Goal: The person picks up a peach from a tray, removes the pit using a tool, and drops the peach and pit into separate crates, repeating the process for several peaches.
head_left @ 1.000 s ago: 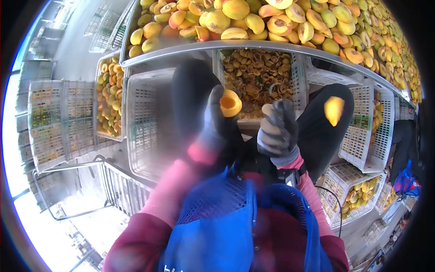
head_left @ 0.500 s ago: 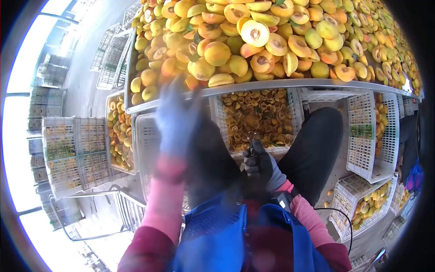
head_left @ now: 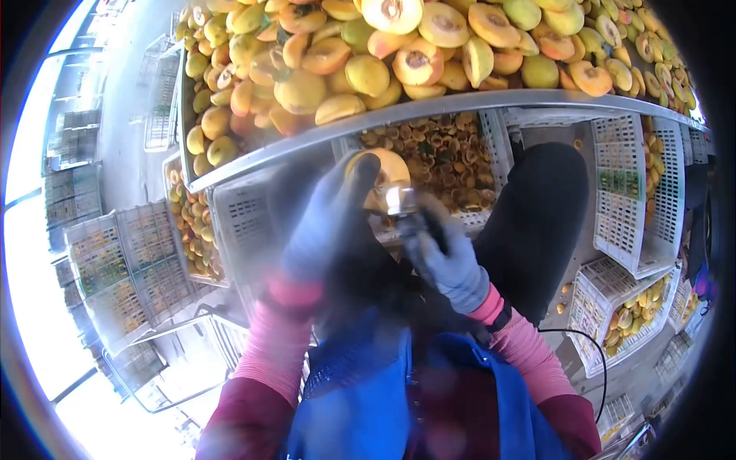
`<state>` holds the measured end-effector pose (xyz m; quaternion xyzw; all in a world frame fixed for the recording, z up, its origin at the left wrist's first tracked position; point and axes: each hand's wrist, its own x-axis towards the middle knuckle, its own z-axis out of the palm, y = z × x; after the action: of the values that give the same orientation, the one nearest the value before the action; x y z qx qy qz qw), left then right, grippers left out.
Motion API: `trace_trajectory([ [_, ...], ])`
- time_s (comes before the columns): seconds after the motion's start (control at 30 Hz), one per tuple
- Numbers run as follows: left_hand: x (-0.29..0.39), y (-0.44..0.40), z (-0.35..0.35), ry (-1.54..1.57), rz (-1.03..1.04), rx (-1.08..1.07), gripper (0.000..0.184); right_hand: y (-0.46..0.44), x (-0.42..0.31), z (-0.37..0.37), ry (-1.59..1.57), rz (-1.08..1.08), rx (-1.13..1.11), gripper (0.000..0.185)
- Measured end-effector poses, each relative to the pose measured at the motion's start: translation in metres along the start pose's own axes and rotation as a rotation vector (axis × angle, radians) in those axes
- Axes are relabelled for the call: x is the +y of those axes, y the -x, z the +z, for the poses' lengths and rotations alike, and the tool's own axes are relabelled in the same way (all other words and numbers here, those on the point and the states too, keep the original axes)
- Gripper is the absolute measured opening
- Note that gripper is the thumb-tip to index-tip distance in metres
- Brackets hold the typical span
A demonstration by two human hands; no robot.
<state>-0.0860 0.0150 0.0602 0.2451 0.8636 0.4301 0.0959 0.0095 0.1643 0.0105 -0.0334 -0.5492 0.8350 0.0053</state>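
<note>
One halved fruit (head_left: pixel 396 165) is resting in the left hand (head_left: pixel 326 218), whose gloved fingers are curling part-way closed around it, while the right hand (head_left: pixel 448 261) is closing around a metal-tipped tool (head_left: pixel 397 201); blur is hiding the exact grip. The bright tip is standing at the fruit's lower side, contact with the flesh remaining unclear. In this view the fruit is appearing just below the near edge of the table (head_left: pixel 475 100), overlapping the left side of a crate (head_left: pixel 497 146) that is holding brownish scraps (head_left: pixel 445 157). Compared with half a second earlier, the left hand is no longer blurring across the table's near edge towards its left corner, but is now lying lower; the right hand, then apart over the crate's near edge, is now meeting it. The fruit pile (head_left: pixel 418 65) is still reaching the table's near edge.
</note>
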Motion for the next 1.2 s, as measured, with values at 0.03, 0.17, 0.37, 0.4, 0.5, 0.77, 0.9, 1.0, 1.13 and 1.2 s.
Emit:
trace_trajectory([
  [0.03, 0.007, 0.009, 0.012, 0.486, -0.407, 0.126, 0.035, -0.005, -0.015, 0.001, 0.311, 0.003, -0.076, 0.034],
  [0.17, -0.001, 0.03, 0.031, 0.364, -0.353, 0.284, 0.03, -0.003, -0.019, 0.011, 0.639, -0.049, -0.09, 0.029],
  [0.37, 0.008, 0.03, 0.003, -0.045, 0.087, 0.008, 0.032, -0.003, -0.001, 0.01, 0.368, -0.06, 0.074, 0.026],
  [0.4, 0.009, 0.029, -0.001, -0.105, 0.118, -0.063, 0.034, -0.005, -0.006, 0.01, 0.167, 0.114, 0.106, 0.025],
  [0.5, 0.019, 0.035, 0.006, -0.275, 0.162, 0.151, 0.037, 0.001, -0.006, 0.012, -0.346, 0.34, 0.107, 0.029],
  [0.77, 0.03, 0.048, 0.04, 0.883, -0.492, 0.437, 0.034, 0.012, -0.012, 0.022, 0.291, 0.04, 0.063, 0.023],
  [0.9, 0.044, 0.046, 0.046, 1.037, -0.615, 0.548, 0.031, 0.017, -0.024, 0.022, 0.864, -0.116, -0.019, 0.025],
  [1.0, 0.042, 0.046, 0.055, 1.039, -0.649, 0.613, 0.03, 0.017, -0.021, 0.021, 0.921, -0.123, -0.02, 0.024],
  [1.13, 0.027, 0.052, 0.065, 0.557, -0.407, 0.604, 0.031, 0.019, -0.021, 0.019, 0.884, -0.077, -0.027, 0.023],
  [1.2, 0.02, 0.055, 0.068, 0.29, -0.304, 0.612, 0.032, 0.022, -0.02, 0.018, 0.834, -0.065, -0.034, 0.024],
])
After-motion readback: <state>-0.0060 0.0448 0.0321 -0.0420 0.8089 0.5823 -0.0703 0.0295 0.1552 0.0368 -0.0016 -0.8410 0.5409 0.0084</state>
